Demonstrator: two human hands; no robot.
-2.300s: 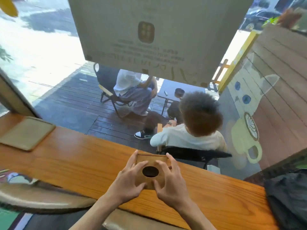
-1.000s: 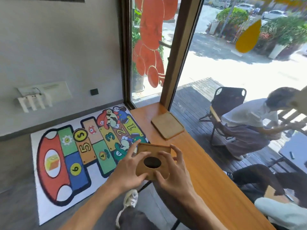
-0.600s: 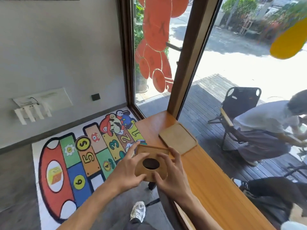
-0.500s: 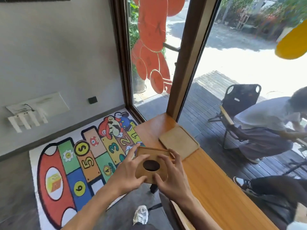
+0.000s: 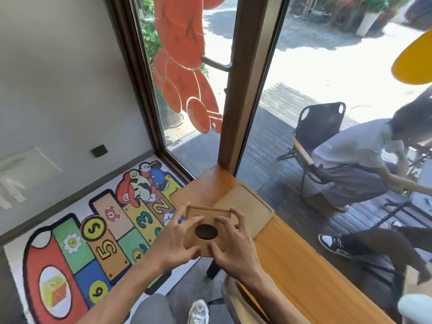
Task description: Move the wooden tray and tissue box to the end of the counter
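Observation:
I hold a square wooden tissue box (image 5: 208,217) with a dark oval hole in its top, in the air over the counter's inner edge. My left hand (image 5: 174,242) grips its left side and my right hand (image 5: 235,247) grips its right side. A flat wooden tray (image 5: 245,206) lies on the orange-brown wooden counter (image 5: 297,260) near its far end by the window post, just beyond and to the right of the box.
A dark window post (image 5: 243,90) and glass bound the counter's far end and right side. A colourful hopscotch mat (image 5: 88,239) covers the floor on the left. People sit on a deck outside the glass. My shoe (image 5: 198,312) shows below.
I lifted the tissue box off the counter, turned left and carried it along the counter. The tray and the counter's far end have come closer in view.

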